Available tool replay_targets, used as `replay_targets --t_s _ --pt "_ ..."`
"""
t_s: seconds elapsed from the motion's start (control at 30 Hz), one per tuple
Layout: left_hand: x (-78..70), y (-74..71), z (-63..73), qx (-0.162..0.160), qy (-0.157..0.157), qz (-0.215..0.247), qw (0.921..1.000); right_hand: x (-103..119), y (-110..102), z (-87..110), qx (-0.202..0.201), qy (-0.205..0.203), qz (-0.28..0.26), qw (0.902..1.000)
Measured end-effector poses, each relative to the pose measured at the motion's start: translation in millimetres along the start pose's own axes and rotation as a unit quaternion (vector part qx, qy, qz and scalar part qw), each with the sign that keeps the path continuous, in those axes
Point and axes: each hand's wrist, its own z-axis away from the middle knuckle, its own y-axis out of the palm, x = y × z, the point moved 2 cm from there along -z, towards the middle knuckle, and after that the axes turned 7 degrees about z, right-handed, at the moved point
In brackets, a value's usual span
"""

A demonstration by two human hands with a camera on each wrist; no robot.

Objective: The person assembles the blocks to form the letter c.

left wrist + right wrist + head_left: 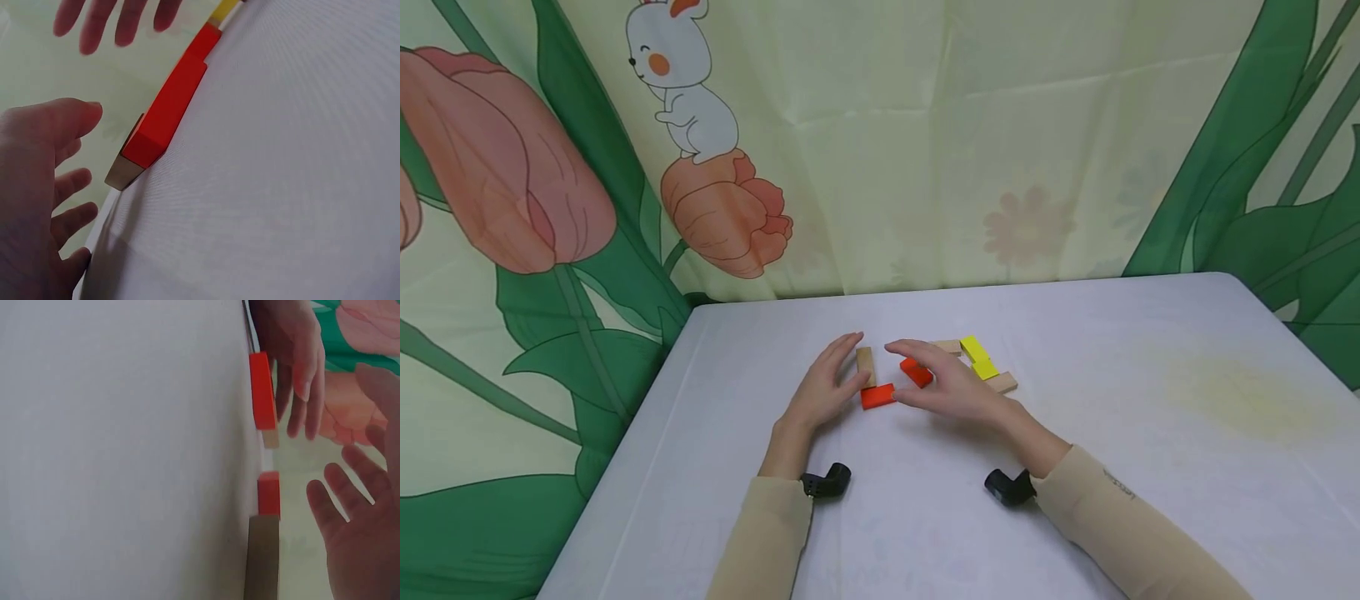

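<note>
My left hand is beside an upright-lying natural wood block, fingers spread and relaxed, gripping nothing. A red block lies at that block's near end. To the right, my right hand hovers over the blocks with thumb and fingers apart, holding nothing. Partly behind it lies a second red block. The right wrist view shows the fingers of the right hand clear of the red block. In the left wrist view the left thumb stands apart from the red block.
Beyond the right hand lie a wood block, two yellow blocks end to end, and another wood block, partly hidden. A white cloth covers the table; a printed curtain hangs behind its far edge.
</note>
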Motion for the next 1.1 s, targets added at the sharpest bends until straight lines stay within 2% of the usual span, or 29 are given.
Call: replay_targets --t_s 0.33,0.77,0.97,1.1 --pt "3.2 1.2 0.6 -0.001 -0.003 -0.007 1.0 -7 16 -6.4 0.027 -0.029 0.029 0.9988" --pt "4.1 0.4 -0.2 0.003 0.005 -0.007 1.0 -11 21 -12.0 0.047 -0.072 0.095 0.9918" --pt "4.5 -0.7 0.1 0.001 0.013 -0.007 0.9999 -10 23 -14.6 0.06 -0.081 0.117 0.988" --pt "4.4 -0.4 0.5 0.002 0.006 -0.008 0.9999 -9 24 -16.1 0.067 -0.082 0.128 0.9861"
